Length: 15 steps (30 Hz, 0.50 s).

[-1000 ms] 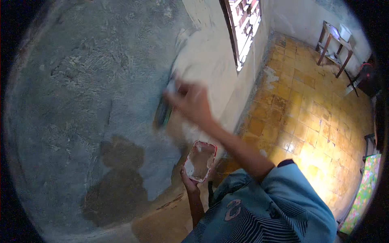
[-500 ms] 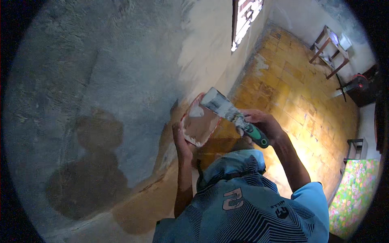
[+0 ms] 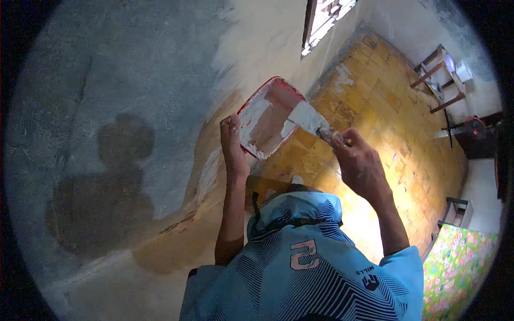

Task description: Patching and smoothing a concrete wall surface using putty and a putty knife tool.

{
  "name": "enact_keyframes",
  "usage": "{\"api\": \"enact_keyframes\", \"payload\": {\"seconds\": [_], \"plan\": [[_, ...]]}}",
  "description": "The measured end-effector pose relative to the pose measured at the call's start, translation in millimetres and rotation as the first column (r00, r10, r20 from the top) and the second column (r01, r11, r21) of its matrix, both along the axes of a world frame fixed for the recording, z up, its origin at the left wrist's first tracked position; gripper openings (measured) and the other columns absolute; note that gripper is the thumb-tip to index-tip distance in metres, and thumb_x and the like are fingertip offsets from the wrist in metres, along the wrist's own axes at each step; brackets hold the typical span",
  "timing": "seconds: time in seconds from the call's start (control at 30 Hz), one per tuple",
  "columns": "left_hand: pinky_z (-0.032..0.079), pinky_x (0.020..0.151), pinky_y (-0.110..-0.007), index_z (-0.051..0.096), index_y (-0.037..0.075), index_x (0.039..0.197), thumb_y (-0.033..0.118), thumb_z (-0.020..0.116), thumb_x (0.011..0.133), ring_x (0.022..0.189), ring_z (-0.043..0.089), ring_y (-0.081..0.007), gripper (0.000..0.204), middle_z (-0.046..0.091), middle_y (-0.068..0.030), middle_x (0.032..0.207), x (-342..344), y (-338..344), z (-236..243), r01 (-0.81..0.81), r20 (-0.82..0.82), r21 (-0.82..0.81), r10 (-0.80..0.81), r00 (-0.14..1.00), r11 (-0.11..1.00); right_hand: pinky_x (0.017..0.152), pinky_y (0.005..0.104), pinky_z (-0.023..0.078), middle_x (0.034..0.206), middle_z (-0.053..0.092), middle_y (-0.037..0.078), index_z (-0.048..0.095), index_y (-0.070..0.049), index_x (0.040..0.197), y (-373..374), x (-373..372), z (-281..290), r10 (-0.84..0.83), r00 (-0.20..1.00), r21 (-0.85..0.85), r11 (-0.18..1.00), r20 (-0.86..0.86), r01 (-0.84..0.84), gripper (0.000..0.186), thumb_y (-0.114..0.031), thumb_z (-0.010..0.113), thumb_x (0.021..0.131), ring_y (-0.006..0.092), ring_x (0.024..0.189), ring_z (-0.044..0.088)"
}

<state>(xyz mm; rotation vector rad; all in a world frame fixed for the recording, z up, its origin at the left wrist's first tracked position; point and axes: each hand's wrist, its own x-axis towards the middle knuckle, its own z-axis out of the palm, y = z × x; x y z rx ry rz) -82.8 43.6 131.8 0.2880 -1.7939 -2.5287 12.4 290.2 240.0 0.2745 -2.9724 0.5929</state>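
Note:
My left hand (image 3: 234, 147) grips the left side of a red-rimmed tray (image 3: 264, 117), its inside smeared with pale filler paste. In my right hand (image 3: 360, 162) is a putty knife (image 3: 310, 119), the fingers closed round its handle, most of which they hide. The wide blade is coated with paste and overlaps the tray's right edge. Whether the blade touches the tray's inside, I cannot tell. Both hands are held out in front of my blue shirt, close to the wall.
Along the left runs a grey wall (image 3: 176, 69) with a pale coated strip and a bright window (image 3: 326, 24). Yellow tiles cover the floor (image 3: 396, 144). A wooden table (image 3: 441, 80) stands far right, near a dark fan (image 3: 475, 127); a flowered cloth (image 3: 460, 270) lies nearer.
The tray has come up and tipped so more of its inside shows. My right hand has turned over, bringing the putty knife's blade down to the tray's right edge.

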Motion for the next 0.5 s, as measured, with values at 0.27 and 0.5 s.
{"api": "enact_keyframes", "payload": {"seconds": [0.27, 0.5], "plan": [[0.041, 0.087, -0.03, 0.047, 0.006, 0.118, 0.048, 0.057, 0.093, 0.093, 0.049, -0.0137, 0.05, 0.051, -0.0033, 0.097, -11.2, 34.7, 1.2, -0.125, 0.034, 0.12, 0.121, 0.992, 0.985, 0.057, 0.0407, 0.051, 0.081, 0.057, 0.014, 0.056, -0.019, 0.129, 79.1, 9.6, -3.1, 0.059, 0.993, -0.018, 0.998, 0.104, -0.057, 0.048, -0.001, 0.055, 0.084, 0.0312, 0.064, 0.061], [0.046, 0.08, -0.034, 0.044, 0.001, 0.122, 0.036, 0.072, 0.084, 0.091, 0.053, -0.0186, 0.058, 0.049, -0.0103, 0.103, 3.7, 92.0, 31.8, -0.033, -0.038, -0.588, 0.014, 0.999, 0.808, 0.055, 0.0408, 0.048, 0.071, 0.059, 0.015, 0.06, -0.008, 0.118, 83.5, -70.7, 58.8, 0.252, 0.945, 0.331, 0.891, 0.209, -0.311, 0.034, -0.007, 0.057, 0.084, 0.0289, 0.062, 0.061]]}}
